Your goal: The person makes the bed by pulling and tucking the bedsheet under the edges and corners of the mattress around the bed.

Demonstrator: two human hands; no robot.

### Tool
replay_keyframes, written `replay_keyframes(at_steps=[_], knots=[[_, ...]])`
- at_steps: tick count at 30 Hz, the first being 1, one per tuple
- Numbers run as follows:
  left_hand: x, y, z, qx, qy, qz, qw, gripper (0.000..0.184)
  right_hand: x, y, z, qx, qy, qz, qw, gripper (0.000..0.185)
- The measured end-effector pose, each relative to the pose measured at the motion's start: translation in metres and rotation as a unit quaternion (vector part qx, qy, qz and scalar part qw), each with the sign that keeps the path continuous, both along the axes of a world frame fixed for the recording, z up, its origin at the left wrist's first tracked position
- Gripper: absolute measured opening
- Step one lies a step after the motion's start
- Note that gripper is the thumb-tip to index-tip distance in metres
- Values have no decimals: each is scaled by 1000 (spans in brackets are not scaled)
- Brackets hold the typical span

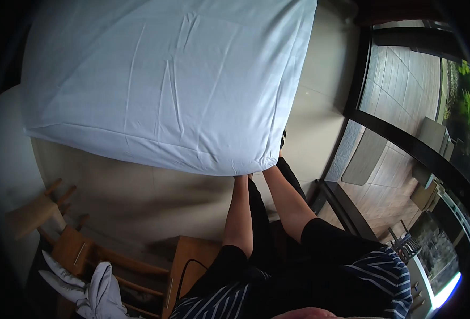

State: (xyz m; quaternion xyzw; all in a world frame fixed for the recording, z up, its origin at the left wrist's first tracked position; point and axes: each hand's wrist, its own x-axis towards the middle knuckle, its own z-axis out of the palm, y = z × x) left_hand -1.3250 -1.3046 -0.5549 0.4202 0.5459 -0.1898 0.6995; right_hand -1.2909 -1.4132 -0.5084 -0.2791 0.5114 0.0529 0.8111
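A white fitted sheet (192, 95) covers the mattress, with long creases over its top and gathered folds at the near right corner. Both of my forearms reach to that corner. My left hand (239, 177) goes in beneath the sheet's lower edge, and only a sliver near the wrist shows. My right hand (270, 168) is at the corner itself, tucked under the fabric. The fingers of both hands are hidden, so their grip cannot be made out.
Dark-framed glass doors (394, 122) stand along the right, with a wooden deck outside. A wooden chair (38, 212) is at the left. Lower left are a wooden desk (192, 255) and a grey-white puffy item (102, 290). Pale floor (314, 117) runs beside the bed.
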Motion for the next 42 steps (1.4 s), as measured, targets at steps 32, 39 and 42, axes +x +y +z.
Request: replay_keyframes(at_steps=[32,39,42], knots=[[23,0,16,-200,-106,94,970,46,9,-71,-94,-439,170,283,835,27],[-16,41,47,-39,-99,-53,993,51,58,-97,8,-258,12,102,961,42],[-3,94,108,92,-32,64,993,54,77,-110,90,-344,-25,147,927,44]])
